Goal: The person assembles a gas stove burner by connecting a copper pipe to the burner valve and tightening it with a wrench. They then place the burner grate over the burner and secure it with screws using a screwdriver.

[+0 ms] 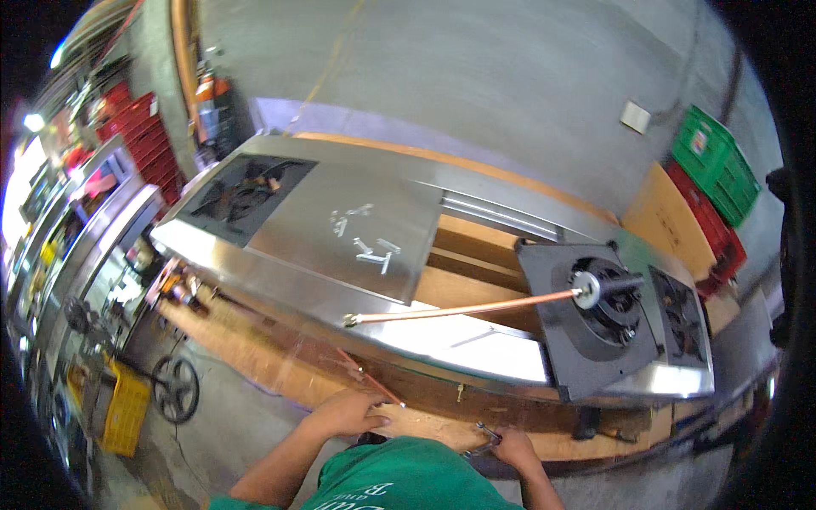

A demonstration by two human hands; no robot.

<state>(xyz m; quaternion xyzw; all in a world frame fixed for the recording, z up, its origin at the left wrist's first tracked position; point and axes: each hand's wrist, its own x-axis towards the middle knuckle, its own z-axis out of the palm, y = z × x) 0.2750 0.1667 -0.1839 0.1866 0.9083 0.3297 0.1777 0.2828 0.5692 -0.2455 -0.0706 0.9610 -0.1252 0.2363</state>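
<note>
My left hand (350,415) is low over the wooden ledge (433,425), with its thumb and fingers apart and nothing visible in it. Just beyond its fingers lies a thin copper tube (371,377). To the right, my right hand (515,447) is closed around a metal wrench (487,432), whose jaw end points away from me. A longer copper pipe (463,306) with a brass fitting at its left end stretches over the stainless steel counter (327,293). Its right end joins a black burner plate (557,327) that sits tilted across the counter's opening.
Several small metal pieces (371,252) lie on the steel top. A black burner (246,194) is set in its left end, another (678,314) in its right. Green crates (714,161) and a cardboard sheet (671,221) stand at right; a yellow crate (125,410) is on the floor.
</note>
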